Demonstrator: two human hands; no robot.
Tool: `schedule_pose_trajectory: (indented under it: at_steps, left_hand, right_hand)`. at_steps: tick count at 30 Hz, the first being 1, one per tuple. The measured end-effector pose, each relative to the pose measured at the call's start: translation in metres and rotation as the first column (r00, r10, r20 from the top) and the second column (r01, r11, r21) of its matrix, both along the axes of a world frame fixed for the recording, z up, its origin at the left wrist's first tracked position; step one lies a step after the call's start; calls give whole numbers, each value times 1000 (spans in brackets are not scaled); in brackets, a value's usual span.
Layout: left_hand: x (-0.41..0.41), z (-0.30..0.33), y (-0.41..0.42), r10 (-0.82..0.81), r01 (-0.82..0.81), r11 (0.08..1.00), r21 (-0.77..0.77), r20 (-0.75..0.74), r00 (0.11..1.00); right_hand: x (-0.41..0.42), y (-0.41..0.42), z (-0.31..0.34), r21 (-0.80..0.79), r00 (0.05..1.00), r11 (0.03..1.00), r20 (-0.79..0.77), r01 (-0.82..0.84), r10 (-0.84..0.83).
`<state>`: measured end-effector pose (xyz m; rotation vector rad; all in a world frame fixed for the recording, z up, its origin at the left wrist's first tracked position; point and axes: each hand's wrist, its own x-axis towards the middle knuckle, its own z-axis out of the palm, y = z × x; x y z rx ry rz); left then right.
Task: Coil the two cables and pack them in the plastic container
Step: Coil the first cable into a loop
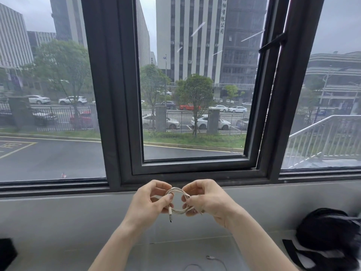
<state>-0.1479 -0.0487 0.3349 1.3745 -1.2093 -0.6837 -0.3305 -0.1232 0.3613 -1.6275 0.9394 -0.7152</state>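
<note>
**Coil held up at the window ledge**

At the window ledge, both hands were up in front of me, and between them sat a white cable (178,200) wound into a small ring of several loops. My left hand (150,200) pinched the ring's left side, thumb in front, fingers curled behind. My right hand (207,200) was closed on the ring's right side, fingers wrapped round the bundled strands. One plug end (170,215) hung straight down from the lower left of the coil, just under my left thumb. So both hands were shut on that one cable, and the coil was in the air, clear of the surface.

Down below, on the pale ledge (58,222), a second white cable (213,261) lay loose near the bottom edge of my view, between my forearms, one connector showing and the rest trailing out of frame. It was not coiled, as far as I could tell from the short stretch on show.

Containers? I could not make out a plastic one. A faint straight line crossed the ledge under my arms, and I could not tell what it belonged to. Off to the right sat a black bag (328,233) with a strap, its contents hidden. A dark object (6,253) clipped the left edge. Behind everything stood the dark window frame (115,114).
</note>
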Motion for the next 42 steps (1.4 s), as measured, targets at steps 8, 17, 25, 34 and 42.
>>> schedule_pose_trajectory:
  at_steps: [8,17,25,34,42]
  left_hand:
    - [0,-30,1,27,-21,996,84,-61,998]
    - [-10,-109,19,144,-126,962,242,-59,988]
    - [-28,-205,49,260,-211,870,445,-52,964]
    - [-56,-273,77,242,-209,747,631,34,970]
    - [-83,-311,83,239,-284,677,679,162,957]
  right_hand:
    - [-2,4,-27,151,996,988,87,21,-34]
    - [1,21,-108,218,992,968,-3,122,-125]
    - [-2,50,-216,279,977,943,-157,184,-144]
    - [-12,84,-300,218,915,930,-344,297,-211]
    - [-15,110,-339,135,855,928,-451,346,-254]
